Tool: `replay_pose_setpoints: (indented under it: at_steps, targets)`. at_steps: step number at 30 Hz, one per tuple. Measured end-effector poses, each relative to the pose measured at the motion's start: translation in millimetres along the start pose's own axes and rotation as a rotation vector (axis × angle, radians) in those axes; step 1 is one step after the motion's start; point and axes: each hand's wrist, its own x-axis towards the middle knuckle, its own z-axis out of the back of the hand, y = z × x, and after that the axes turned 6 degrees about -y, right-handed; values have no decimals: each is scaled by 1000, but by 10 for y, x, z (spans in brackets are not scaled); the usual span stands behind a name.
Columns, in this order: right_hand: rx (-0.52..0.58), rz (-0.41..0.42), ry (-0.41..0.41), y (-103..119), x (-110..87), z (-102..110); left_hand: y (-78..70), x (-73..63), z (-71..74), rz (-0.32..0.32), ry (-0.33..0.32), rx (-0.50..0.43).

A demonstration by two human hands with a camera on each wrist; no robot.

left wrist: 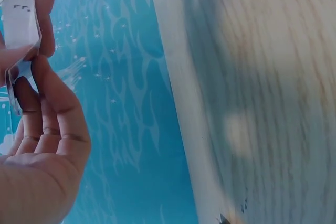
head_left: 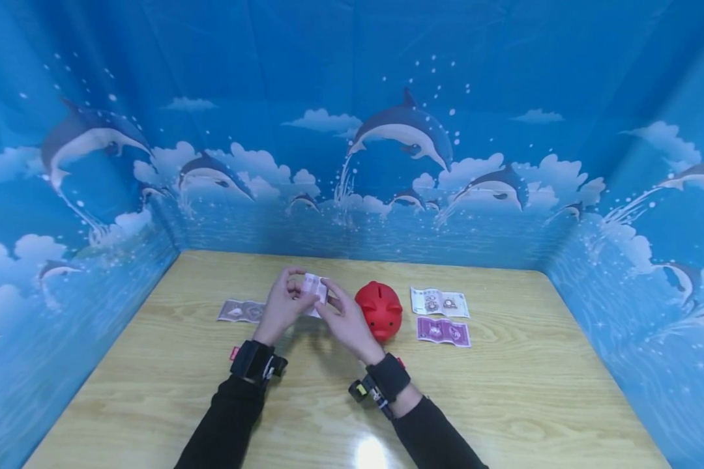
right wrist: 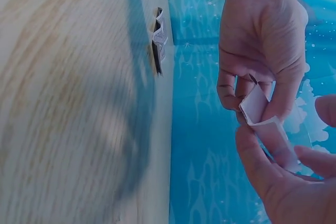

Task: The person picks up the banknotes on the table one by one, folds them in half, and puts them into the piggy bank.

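Observation:
A small pinkish-white banknote, creased and partly folded, is held up over the table between both hands. My left hand pinches one side of it between thumb and fingers. From the other side my right hand grips it too. The right wrist view shows the note bent along a crease, its plain pale side visible. In the left wrist view the folded note is partly covered by fingers. Just right of my right hand stands a red piggy bank with a slot on top.
A greyish-brown banknote lies on the wooden table by my left hand. Right of the piggy bank lie a whitish banknote and a purple one, both creased. A blue dolphin-print curtain encloses the back and sides.

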Motion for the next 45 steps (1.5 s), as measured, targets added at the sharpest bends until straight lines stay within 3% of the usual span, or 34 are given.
replay_pose_setpoints:
  at_steps: [3, 8, 10, 15, 19, 27, 36, 39, 45]
  targets:
    - [-34, -11, 13, 104, -47, 1, -97, -43, 19, 12, 2, 20]
    - [-65, 0, 44, 327, -149, 12, -72, -39, 13, -13, -25, 29]
    - [-63, 4, 39, 336, -154, 10, 20, 3, -6, -31, -50, 22]
    - [-81, 4, 1, 365, -155, 4, 15, 14, -20, -61, -87, 1]
    - [-73, 8, -47, 325, -127, -2, 15, 20, -16, -59, -84, -10]
    - [38, 12, -145, 1, 13, -34, -15, -4, -4, -50, -60, -44]
    - [-8, 13, -244, -28, 25, -54, -58, -28, -7, -62, -97, -62]
    - [-49, 24, -257, -35, 25, -57, -70, -34, -3, -62, -96, -62]
    - [0, 32, -231, -36, 11, -55, -68, -17, -5, -46, -78, -54]
